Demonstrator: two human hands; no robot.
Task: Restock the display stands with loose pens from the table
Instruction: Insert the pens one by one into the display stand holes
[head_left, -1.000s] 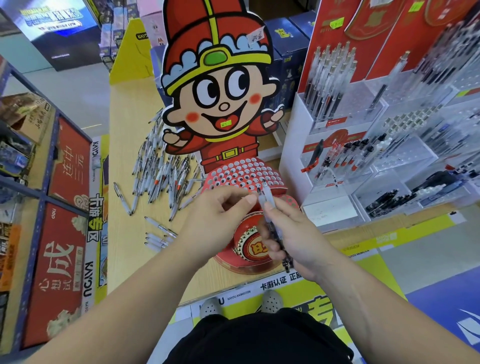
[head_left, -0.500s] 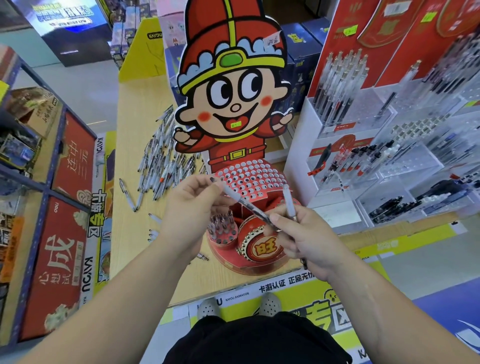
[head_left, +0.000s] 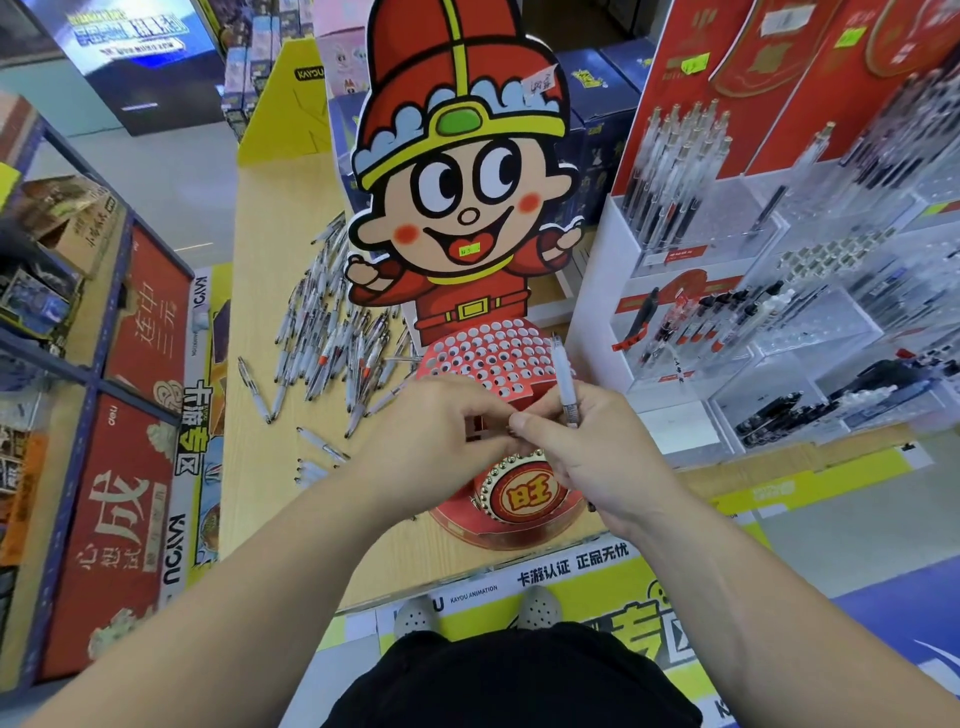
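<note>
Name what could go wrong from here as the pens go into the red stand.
The right hand grips the white pen only near its lower end while busy against the left hand; the pen might slip.
Both hands work over the red stand, which sits near the front edge of the table; a bump could shift it.
The loose pens by the left forearm may roll off.

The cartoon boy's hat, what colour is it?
The hat is red with yellow bands and a green oval, clearest in the head view.
</note>
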